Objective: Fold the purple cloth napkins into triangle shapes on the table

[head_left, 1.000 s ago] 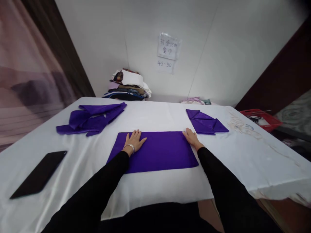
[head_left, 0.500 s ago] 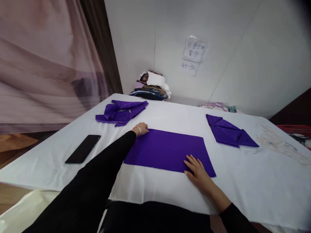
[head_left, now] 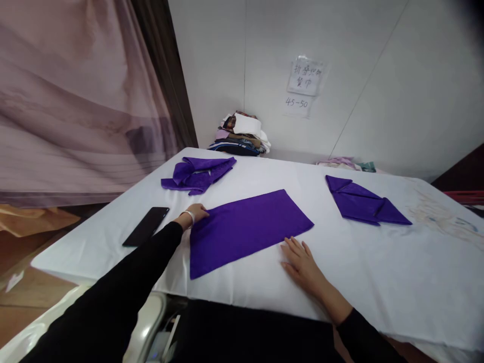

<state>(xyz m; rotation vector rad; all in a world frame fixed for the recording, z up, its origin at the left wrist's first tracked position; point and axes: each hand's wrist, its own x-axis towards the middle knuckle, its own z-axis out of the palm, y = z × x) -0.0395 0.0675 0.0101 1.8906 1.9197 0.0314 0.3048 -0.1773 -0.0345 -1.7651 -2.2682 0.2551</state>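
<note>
A purple cloth napkin [head_left: 247, 227], folded into a flat rectangle, lies slanted on the white tablecloth in front of me. My left hand [head_left: 197, 212], with a bracelet at the wrist, pinches its far left corner. Fingers spread, my right hand [head_left: 302, 263] rests flat on the tablecloth, its fingertips right by the near edge of the napkin toward the right end. Whether they touch the cloth is hard to make out.
A black phone [head_left: 146, 227] lies left of my left forearm. Beyond it is a crumpled purple cloth [head_left: 200, 174]; a folded purple cloth [head_left: 365, 201] lies at the right. Stacked clothes [head_left: 242, 135] stand against the wall behind the white-covered table [head_left: 378, 282].
The napkin has turned counterclockwise: its left end came nearer and its right end swung away. My left hand moved left and nearer with the corner. My right hand came off the cloth.
</note>
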